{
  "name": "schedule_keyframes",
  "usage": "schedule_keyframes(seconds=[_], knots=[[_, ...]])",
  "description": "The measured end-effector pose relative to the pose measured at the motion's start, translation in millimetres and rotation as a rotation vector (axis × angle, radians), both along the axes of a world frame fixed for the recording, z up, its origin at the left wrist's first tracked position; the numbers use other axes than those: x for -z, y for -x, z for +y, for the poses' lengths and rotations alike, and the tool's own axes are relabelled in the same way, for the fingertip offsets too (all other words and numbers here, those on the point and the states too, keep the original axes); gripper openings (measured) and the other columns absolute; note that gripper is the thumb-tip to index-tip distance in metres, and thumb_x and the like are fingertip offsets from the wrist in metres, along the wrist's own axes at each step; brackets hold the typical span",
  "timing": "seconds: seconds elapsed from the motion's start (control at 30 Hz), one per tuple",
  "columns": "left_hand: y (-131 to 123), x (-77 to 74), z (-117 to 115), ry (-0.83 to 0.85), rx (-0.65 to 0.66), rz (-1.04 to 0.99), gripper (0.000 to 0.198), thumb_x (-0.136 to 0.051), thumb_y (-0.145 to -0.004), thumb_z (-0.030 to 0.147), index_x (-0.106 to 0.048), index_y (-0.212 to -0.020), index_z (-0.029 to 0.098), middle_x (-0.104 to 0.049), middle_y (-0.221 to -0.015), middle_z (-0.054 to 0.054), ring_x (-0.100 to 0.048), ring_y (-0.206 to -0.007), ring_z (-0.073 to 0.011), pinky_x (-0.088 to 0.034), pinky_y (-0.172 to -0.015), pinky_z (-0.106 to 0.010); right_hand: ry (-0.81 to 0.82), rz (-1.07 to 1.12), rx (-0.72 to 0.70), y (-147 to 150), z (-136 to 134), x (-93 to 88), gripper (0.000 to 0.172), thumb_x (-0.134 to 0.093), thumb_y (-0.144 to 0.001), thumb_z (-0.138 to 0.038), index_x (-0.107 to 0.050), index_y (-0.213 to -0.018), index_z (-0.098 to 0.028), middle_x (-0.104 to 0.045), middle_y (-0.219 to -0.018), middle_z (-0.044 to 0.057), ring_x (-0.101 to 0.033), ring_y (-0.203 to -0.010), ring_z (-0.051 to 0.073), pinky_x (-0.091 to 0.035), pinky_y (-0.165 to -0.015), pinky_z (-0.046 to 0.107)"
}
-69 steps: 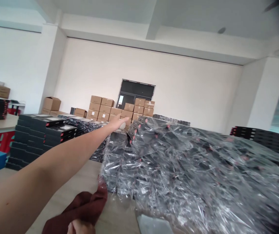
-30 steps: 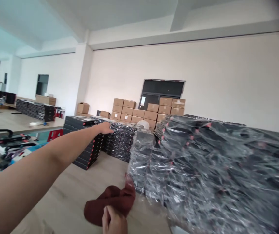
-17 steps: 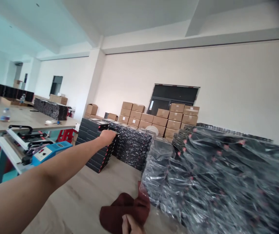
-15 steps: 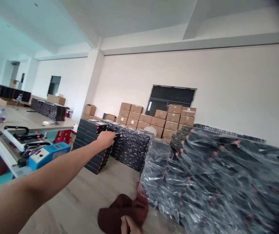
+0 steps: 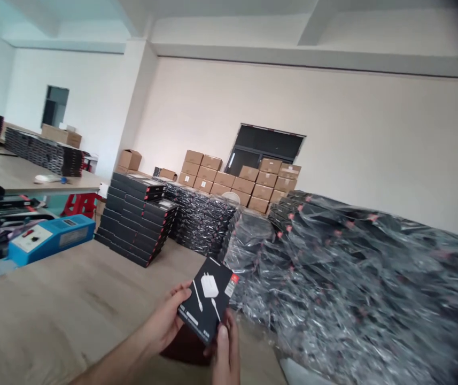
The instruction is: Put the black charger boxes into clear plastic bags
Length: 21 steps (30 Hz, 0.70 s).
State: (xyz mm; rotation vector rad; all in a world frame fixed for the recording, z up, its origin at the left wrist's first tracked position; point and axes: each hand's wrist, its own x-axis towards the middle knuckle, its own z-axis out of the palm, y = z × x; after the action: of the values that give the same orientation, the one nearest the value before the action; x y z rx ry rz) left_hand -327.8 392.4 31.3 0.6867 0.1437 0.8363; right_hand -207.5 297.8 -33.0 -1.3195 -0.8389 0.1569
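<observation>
A flat black box (image 5: 209,299) printed with a white charger and cable is held low over the wooden table (image 5: 52,289). My left hand (image 5: 165,321) grips its left edge. My right hand (image 5: 224,353) pinches its lower right corner from below. Under the box a dark red cloth (image 5: 184,347) lies on the table, mostly hidden. Farther back on the table stands a stack of the same black boxes (image 5: 136,216) with red edges.
A large heap of boxes wrapped in clear plastic (image 5: 352,278) fills the right side. A blue sealing machine (image 5: 48,238) sits at the left. Another table (image 5: 20,174) carries more black boxes. Brown cartons (image 5: 240,182) are stacked by a dark doorway.
My left arm, stretched out to the black stack, has drawn back with one box. My right hand has left the red cloth and taken hold of the box too.
</observation>
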Motion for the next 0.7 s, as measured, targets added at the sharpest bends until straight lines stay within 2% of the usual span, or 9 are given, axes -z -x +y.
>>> schedule_keyframes(seconds=[0.07,0.13,0.27,0.33,0.43,0.5,0.6,0.63,0.7], knots=[[4.6,6.4,1.8,-0.043,0.068,0.016,0.024,-0.072,-0.070,0.019,-0.067,-0.093,0.017,-0.070,-0.089,-0.004,-0.064,-0.076,-0.0137,-0.048,-0.068,-0.020,-0.011,0.121,-0.019,4.6,-0.3,-7.5,0.060,-0.056,-0.079,-0.056,-0.048,-0.128,-0.022,-0.058,-0.126,0.009,-0.061,-0.101,0.021,-0.053,-0.072,0.028],[12.1,8.1,9.5,-0.061,0.167,-0.010,0.020,-0.069,-0.073,0.026,-0.067,-0.090,0.016,-0.070,-0.087,-0.005,-0.064,-0.077,-0.0156,-0.048,-0.069,-0.022,-0.012,0.252,-0.113,14.3,0.8,-13.2,0.060,-0.060,-0.076,-0.055,-0.051,-0.125,-0.022,-0.058,-0.126,0.009,-0.058,-0.110,0.024,-0.052,-0.081,0.032],[25.0,11.8,26.3,0.119,0.456,-0.015,0.052,-0.052,-0.079,0.058,-0.066,-0.100,0.013,-0.071,-0.089,-0.011,-0.066,-0.086,-0.0271,-0.048,-0.080,-0.036,0.081,0.335,-0.355,39.5,3.3,-19.3,0.052,-0.062,-0.077,-0.052,-0.057,-0.118,-0.021,-0.063,-0.118,0.009,-0.062,-0.101,0.025,-0.053,-0.077,0.034],[28.2,15.3,31.0,0.185,0.538,-0.016,0.063,-0.048,-0.078,0.062,-0.063,-0.108,0.009,-0.071,-0.092,-0.015,-0.066,-0.089,-0.0317,-0.047,-0.083,-0.041,0.162,0.248,-0.390,44.1,2.2,-21.2,0.048,-0.062,-0.077,-0.051,-0.060,-0.114,-0.020,-0.067,-0.110,0.009,-0.063,-0.096,0.024,-0.052,-0.076,0.034],[31.7,18.0,36.5,0.204,0.560,-0.112,0.065,-0.047,-0.078,0.058,-0.059,-0.116,0.006,-0.070,-0.097,-0.017,-0.065,-0.093,-0.0337,-0.045,-0.086,-0.045,0.299,0.086,-0.245,34.0,-0.6,-22.6,0.052,-0.047,-0.083,-0.060,-0.066,-0.104,-0.016,-0.070,-0.095,0.011,-0.065,-0.084,0.025,-0.052,-0.068,0.034],[34.8,17.6,41.5,0.200,0.562,-0.193,0.069,-0.046,-0.077,0.059,-0.057,-0.119,0.006,-0.070,-0.100,-0.018,-0.065,-0.094,-0.0339,-0.044,-0.089,-0.047,0.360,-0.125,-0.082,21.3,-0.9,-20.7,0.054,-0.042,-0.084,-0.061,-0.067,-0.102,-0.016,-0.069,-0.098,0.013,-0.064,-0.089,0.026,-0.051,-0.073,0.036],[40.0,17.1,51.5,0.194,0.509,-0.236,0.070,-0.045,-0.077,0.061,-0.056,-0.120,0.007,-0.070,-0.099,-0.016,-0.065,-0.094,-0.0334,-0.043,-0.090,-0.048,0.443,-0.532,0.093,4.8,2.4,-14.4,0.046,-0.054,-0.077,-0.055,-0.066,-0.105,-0.021,-0.065,-0.114,0.012,-0.056,-0.107,0.029,-0.044,-0.088,0.041],[41.5,17.9,55.5,0.201,0.477,-0.216,0.069,-0.046,-0.077,0.060,-0.057,-0.120,0.007,-0.070,-0.098,-0.016,-0.065,-0.093,-0.0330,-0.043,-0.089,-0.047,0.504,-0.632,0.114,0.3,3.4,-12.7,0.042,-0.057,-0.074,-0.052,-0.068,-0.101,-0.023,-0.065,-0.113,0.011,-0.056,-0.107,0.030,-0.043,-0.087,0.042],[43.8,21.1,64.7,0.233,0.396,-0.149,0.064,-0.048,-0.078,0.056,-0.058,-0.118,0.007,-0.072,-0.094,-0.014,-0.066,-0.091,-0.0321,-0.045,-0.088,-0.045,0.663,-0.732,0.129,-8.6,3.2,-12.9,0.025,-0.059,-0.071,-0.043,-0.069,-0.085,-0.025,-0.070,-0.093,0.009,-0.062,-0.092,0.028,-0.043,-0.079,0.040]])
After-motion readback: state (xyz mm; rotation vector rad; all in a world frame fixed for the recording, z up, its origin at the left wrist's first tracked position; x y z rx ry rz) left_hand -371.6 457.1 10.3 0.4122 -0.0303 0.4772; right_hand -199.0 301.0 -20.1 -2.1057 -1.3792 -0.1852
